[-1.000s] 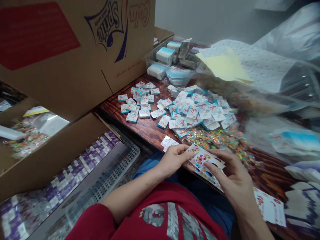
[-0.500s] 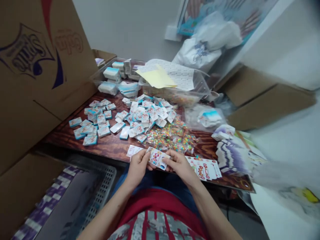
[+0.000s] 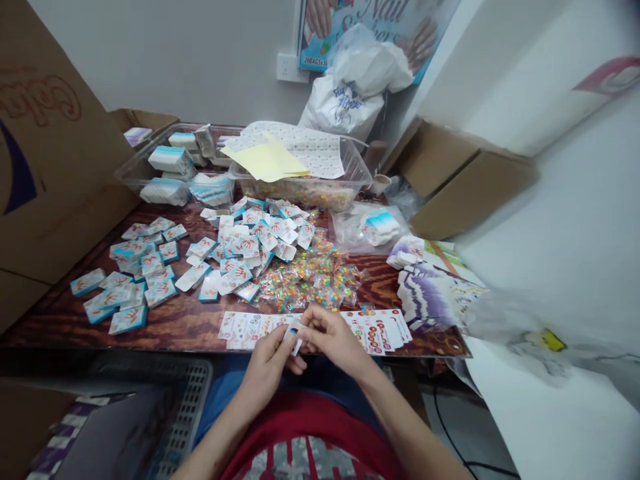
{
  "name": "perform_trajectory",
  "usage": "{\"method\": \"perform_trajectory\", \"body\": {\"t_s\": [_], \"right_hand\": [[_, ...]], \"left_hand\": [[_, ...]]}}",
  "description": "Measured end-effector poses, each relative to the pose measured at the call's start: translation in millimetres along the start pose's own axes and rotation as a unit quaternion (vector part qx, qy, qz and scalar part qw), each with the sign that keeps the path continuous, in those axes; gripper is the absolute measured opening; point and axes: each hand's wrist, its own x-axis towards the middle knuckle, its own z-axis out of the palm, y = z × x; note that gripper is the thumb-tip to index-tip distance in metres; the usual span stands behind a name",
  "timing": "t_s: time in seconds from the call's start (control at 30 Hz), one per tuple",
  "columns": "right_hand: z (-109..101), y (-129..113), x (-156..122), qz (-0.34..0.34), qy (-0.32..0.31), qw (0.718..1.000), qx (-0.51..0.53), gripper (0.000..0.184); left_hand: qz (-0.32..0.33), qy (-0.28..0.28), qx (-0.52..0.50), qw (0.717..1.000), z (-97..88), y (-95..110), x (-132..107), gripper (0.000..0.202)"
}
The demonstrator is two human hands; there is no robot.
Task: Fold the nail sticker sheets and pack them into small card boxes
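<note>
Printed card point(image 3: 295, 341) pinched in 2 hands by the near edge of the table point(image 3: 187, 325).
Both hands are close together, the left hand point(image 3: 267, 365) gripping with thumb and fingers on 1 side, the right hand point(image 3: 331, 339) on the other; whether the card is folded or just turned edge-on, I cannot tell. Handling it well seems to call for light, even pressure from both thumbs, with edges squared before any crease is pressed, since such stock would probably mark easily. Wrists are best kept clear of the printed sheets point(image 3: 249, 327) just beyond, so their overlapping rows and the loose packets point(image 3: 311, 277) behind stay undisturbed.
</note>
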Motion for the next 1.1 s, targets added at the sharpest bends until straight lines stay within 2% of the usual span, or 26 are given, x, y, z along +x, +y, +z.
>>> {"method": "perform_trajectory", "body": {"t_s": [0.03,0.07,0.17,0.23,0.33,0.53,0.6,0.77,0.93,1.1], "right_hand": [[-9.7,2.1,7.1,-0.014,0.005,0.997,-0.074,0.016],[-20.2,4.6,15.6,-0.029,0.048,0.985,-0.162,0.019],[-47.5,14.2,43.6,-0.042,0.173,0.95,-0.258,0.015],[-57.9,21.0,58.0,-0.053,0.192,0.938,-0.284,0.011],[-66.5,27.9,67.8,-0.076,0.193,0.929,-0.305,0.014],[-82.9,29.2,69.5,-0.125,0.223,0.938,-0.235,0.01],[-82.9,28.2,69.2,-0.117,0.235,0.944,-0.201,0.011],[-72.3,24.8,66.7,-0.072,0.232,0.97,-0.016,0.024],[-72.5,20.2,65.2,-0.058,0.239,0.969,0.027,0.024],[-71.1,8.9,59.3,-0.027,0.185,0.978,0.092,0.032]], "left_hand": [[-0.008,0.001,-0.006,1.0,-1.2,-1.2,2.1,0.05],[-0.013,0.004,-0.013,1.0,-2.5,-2.0,4.1,0.05],[-0.015,0.013,-0.019,1.0,-6.0,-1.5,9.1,0.049],[-0.011,0.014,-0.015,1.0,-8.1,0.2,11.9,0.049],[-0.005,0.029,-0.011,1.0,-12.6,3.6,16.6,0.05],[-0.025,0.039,-0.01,0.999,-18.9,12.9,29.2,0.052],[-0.038,0.035,-0.007,0.999,-18.3,14.3,32.6,0.054],[-0.045,0.036,0.011,0.998,-18.4,12.0,37.3,0.052],[-0.05,0.04,0.02,0.998,-22.9,8.9,39.4,0.051],[-0.042,0.034,0.026,0.998,-23.4,7.9,42.3,0.045]]}}
